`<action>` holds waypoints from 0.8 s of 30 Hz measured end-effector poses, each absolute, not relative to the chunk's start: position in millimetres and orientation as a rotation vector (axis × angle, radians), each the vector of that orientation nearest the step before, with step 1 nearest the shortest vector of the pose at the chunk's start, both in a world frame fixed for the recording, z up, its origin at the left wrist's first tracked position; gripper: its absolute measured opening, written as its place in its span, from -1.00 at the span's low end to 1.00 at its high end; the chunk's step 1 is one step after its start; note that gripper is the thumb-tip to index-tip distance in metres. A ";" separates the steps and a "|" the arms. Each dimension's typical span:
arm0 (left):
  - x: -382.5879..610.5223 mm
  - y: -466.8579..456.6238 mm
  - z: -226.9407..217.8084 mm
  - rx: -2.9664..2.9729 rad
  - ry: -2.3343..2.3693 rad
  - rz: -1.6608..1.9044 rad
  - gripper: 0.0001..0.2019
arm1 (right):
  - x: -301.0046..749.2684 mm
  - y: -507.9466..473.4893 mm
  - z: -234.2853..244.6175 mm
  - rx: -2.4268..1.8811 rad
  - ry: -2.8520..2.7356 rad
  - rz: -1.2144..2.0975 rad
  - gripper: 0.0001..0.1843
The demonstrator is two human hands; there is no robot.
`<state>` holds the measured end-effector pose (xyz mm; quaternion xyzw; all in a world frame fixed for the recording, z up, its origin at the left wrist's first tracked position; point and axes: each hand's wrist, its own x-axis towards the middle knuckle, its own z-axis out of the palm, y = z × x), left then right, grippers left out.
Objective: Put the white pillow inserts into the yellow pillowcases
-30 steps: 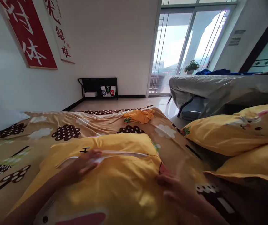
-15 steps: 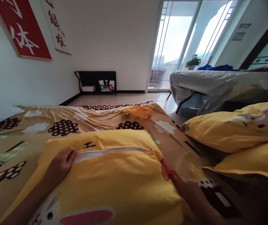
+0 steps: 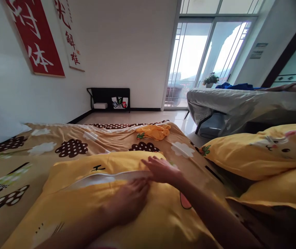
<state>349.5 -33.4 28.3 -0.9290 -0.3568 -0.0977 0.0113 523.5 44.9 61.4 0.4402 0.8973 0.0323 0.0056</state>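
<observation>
A yellow pillowcase (image 3: 75, 207) with a stuffed pillow inside lies in front of me. White filling (image 3: 91, 180) shows through a long slit across its upper part. At the right end of this slit my two hands come together. My left hand (image 3: 131, 199) is closed on the cloth at the lower edge, its thumb hidden and the fingers slightly blurred. My right hand (image 3: 162, 170) lies on the upper flap, fingers stretched out and a little apart. A pink-red printed patch (image 3: 185, 200) shows below the right forearm.
The pillow rests on a patterned brown bedsheet (image 3: 111, 138). A crumpled orange-yellow cloth (image 3: 155, 132) lies beyond it. Yellow pillows (image 3: 236, 152) are stacked at the right. Behind stands a plastic-covered table (image 3: 215, 100) with another person's arm (image 3: 285, 88) and blue cloth (image 3: 234, 86).
My left hand has moved right along the slit from its left end. My right hand has left the pillowcase's right side and moved up and left onto the flap. The view has tilted up.
</observation>
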 end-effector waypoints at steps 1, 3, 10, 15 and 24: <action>353.8 -33.6 17.1 -2.894 -1.099 -0.265 -0.55 | 515.7 50.7 55.3 1.336 2.815 0.090 -0.38; 352.1 -36.3 0.6 -2.899 -1.107 -0.216 -0.55 | 511.4 62.5 38.5 1.380 2.807 0.099 -0.40; 366.0 -25.2 16.7 -2.987 -1.405 -0.122 -0.70 | 543.3 87.0 3.8 1.906 2.950 0.068 -0.69; 411.5 19.5 7.1 -2.846 -1.220 -0.199 -0.54 | 556.1 85.9 10.2 2.121 2.982 0.087 -0.71; 430.1 48.1 11.4 -2.869 -1.789 0.074 -0.51 | 567.2 95.3 10.8 2.432 3.033 -0.630 -0.65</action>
